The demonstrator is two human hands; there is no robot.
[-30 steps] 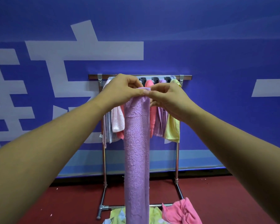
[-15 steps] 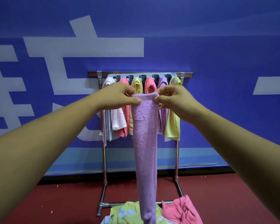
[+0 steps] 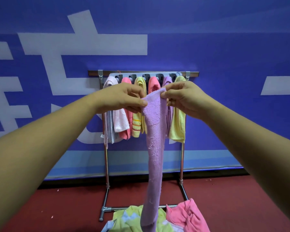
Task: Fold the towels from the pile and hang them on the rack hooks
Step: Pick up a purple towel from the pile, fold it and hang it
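A long lilac towel (image 3: 155, 148) hangs straight down in front of me, folded into a narrow strip. My left hand (image 3: 124, 98) pinches its top left corner and my right hand (image 3: 181, 96) pinches its top right corner, a short span of cloth between them. Behind stands the metal rack (image 3: 141, 73) with a grey hook bar; several folded towels hang there: white (image 3: 120, 121), pink (image 3: 153, 85), yellow (image 3: 177, 124) and lilac. The towel's lower end reaches the pile (image 3: 136, 220) of green, pink and pale towels on the floor.
The rack's steel legs (image 3: 106, 164) stand on a dark red floor against a blue wall with large white characters. A crumpled pink towel (image 3: 187, 216) lies at the pile's right. Floor shows on both sides of the rack.
Both hands have come down from the hook bar and spread slightly apart, opening the towel's top edge. The hanging towels behind are now uncovered.
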